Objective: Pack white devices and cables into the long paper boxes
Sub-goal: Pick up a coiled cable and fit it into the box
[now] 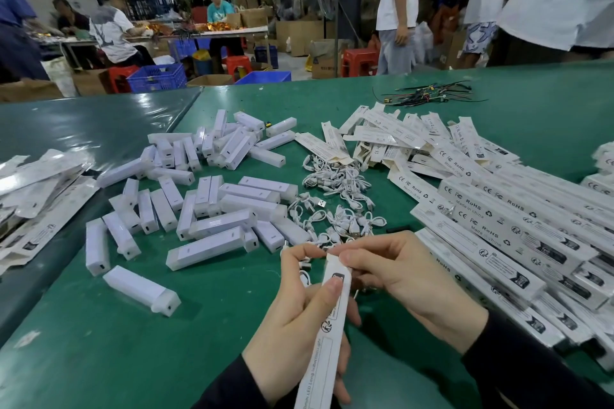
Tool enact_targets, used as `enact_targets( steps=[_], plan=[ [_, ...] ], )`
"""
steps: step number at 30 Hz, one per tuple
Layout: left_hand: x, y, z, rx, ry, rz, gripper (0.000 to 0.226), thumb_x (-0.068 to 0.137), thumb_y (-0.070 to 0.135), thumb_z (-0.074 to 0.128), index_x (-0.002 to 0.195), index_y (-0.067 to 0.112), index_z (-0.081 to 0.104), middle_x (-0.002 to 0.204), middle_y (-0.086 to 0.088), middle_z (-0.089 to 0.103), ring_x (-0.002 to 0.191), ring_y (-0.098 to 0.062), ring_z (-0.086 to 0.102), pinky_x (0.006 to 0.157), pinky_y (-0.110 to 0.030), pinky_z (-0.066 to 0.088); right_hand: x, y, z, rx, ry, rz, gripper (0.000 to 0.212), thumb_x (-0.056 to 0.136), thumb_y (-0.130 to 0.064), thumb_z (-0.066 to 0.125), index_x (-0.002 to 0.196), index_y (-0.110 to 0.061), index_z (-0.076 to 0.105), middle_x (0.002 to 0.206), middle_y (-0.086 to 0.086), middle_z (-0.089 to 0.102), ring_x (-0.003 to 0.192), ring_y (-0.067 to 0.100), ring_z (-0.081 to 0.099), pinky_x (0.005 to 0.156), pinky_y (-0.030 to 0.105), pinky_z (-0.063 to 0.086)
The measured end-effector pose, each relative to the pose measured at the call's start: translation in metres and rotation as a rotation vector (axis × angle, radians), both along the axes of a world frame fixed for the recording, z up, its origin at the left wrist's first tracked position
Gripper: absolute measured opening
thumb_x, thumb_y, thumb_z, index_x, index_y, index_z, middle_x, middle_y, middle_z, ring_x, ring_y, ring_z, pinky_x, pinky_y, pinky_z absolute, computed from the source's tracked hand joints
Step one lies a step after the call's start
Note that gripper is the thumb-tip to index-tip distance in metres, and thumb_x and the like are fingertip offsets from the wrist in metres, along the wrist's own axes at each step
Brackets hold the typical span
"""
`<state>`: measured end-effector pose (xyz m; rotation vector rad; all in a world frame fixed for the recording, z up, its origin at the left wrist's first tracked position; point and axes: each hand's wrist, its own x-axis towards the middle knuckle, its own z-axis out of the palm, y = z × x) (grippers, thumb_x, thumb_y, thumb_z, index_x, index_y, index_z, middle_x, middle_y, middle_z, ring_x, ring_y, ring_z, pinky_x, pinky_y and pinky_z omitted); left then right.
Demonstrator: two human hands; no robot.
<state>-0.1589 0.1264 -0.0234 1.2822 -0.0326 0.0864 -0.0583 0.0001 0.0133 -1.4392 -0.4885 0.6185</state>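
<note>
My left hand point(299, 319) grips a long white paper box point(327, 335) that points away from me, thumb on its printed face. My right hand point(405, 279) pinches the box's far end flap with thumb and forefinger. A small white cable point(304, 267) shows just behind my left fingers. Several white devices point(206, 206) lie scattered over the green table point(133, 342) to the left. A heap of coiled white cables point(335, 196) sits in the middle. Whether a device is inside the held box is hidden.
Long boxes lie stacked in rows at the right point(518, 236), with loose flat ones behind point(398, 136) and more at the left edge point(36, 196). A bundle of black cable ties point(428, 95) lies far back. People sit and stand beyond the table.
</note>
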Motion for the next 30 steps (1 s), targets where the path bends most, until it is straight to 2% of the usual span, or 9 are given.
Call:
enact_targets(
  steps=[3,7,14,17,21,24,27,30],
  plan=[
    [-0.0005,0.0001,0.0015,-0.015,0.009,-0.015,0.026,0.087,0.037,0.056,0.106,0.039,0.038,0.084,-0.017,0.063,0.041,-0.025,0.054,0.037,-0.040,0.053,0.0014,-0.0018,0.0015,0.011,0.003,0.019,0.020,0.084,0.004,0.064,0.083,-0.007,0.080,0.075,0.014,0.072,0.065,0.014,0.062,0.059,0.017,0.052],
    [-0.0007,0.0002,0.0026,-0.026,0.017,-0.026,0.029,0.088,0.035,0.053,0.110,0.037,0.035,0.083,-0.017,0.063,0.039,-0.024,0.054,0.036,-0.037,0.052,0.0023,-0.0022,0.0022,0.010,0.004,0.020,0.021,0.085,0.006,0.063,0.083,-0.006,0.080,0.075,0.011,0.075,0.063,0.010,0.066,0.058,0.016,0.052],
    [0.0002,0.0000,0.0022,-0.021,0.030,-0.041,0.025,0.089,0.036,0.050,0.108,0.038,0.035,0.083,-0.018,0.063,0.037,-0.024,0.053,0.036,-0.034,0.051,0.0047,-0.0037,-0.0004,0.009,-0.004,0.028,0.018,0.083,0.007,0.063,0.087,-0.002,0.079,0.075,0.013,0.074,0.065,0.013,0.064,0.060,0.019,0.053],
    [0.0001,0.0000,0.0013,-0.018,0.043,-0.035,0.023,0.089,0.035,0.050,0.107,0.037,0.036,0.083,-0.019,0.063,0.036,-0.024,0.053,0.035,-0.034,0.051,0.0038,-0.0048,-0.0006,-0.015,-0.043,0.042,0.022,0.083,0.006,0.063,0.085,-0.008,0.080,0.080,0.020,0.074,0.070,0.019,0.060,0.065,0.021,0.054],
    [0.0009,0.0009,0.0003,-0.015,0.067,-0.035,0.021,0.088,0.035,0.050,0.105,0.037,0.036,0.083,-0.019,0.064,0.035,-0.024,0.053,0.035,-0.034,0.050,0.0023,-0.0042,0.0000,-0.063,-0.114,0.043,0.020,0.081,-0.001,0.067,0.082,-0.016,0.081,0.082,0.026,0.070,0.072,0.021,0.054,0.066,0.023,0.048],
    [0.0018,0.0027,0.0018,-0.038,0.076,-0.031,0.016,0.093,0.037,0.048,0.104,0.036,0.038,0.084,-0.020,0.064,0.036,-0.025,0.053,0.035,-0.034,0.050,0.0010,-0.0026,-0.0006,-0.065,-0.143,0.044,0.017,0.085,-0.006,0.065,0.087,-0.013,0.081,0.083,0.023,0.072,0.069,0.016,0.056,0.066,0.023,0.048],
    [0.0024,0.0059,0.0026,-0.032,0.088,0.039,0.029,0.092,0.036,0.047,0.115,0.028,0.031,0.078,-0.022,0.063,0.034,-0.024,0.051,0.034,-0.027,0.046,-0.0018,-0.0012,-0.0034,-0.045,-0.160,0.097,0.024,0.092,-0.005,0.055,0.095,-0.009,0.079,0.087,0.020,0.073,0.062,0.017,0.059,0.069,0.029,0.047],
    [0.0019,0.0064,0.0021,-0.014,0.104,0.066,0.034,0.087,0.037,0.048,0.116,0.029,0.031,0.072,-0.026,0.061,0.033,-0.025,0.051,0.035,-0.026,0.045,-0.0012,-0.0004,-0.0072,-0.023,-0.178,0.099,0.020,0.088,0.000,0.062,0.094,-0.008,0.079,0.090,0.013,0.074,0.068,0.013,0.061,0.067,0.022,0.049]
  ],
)
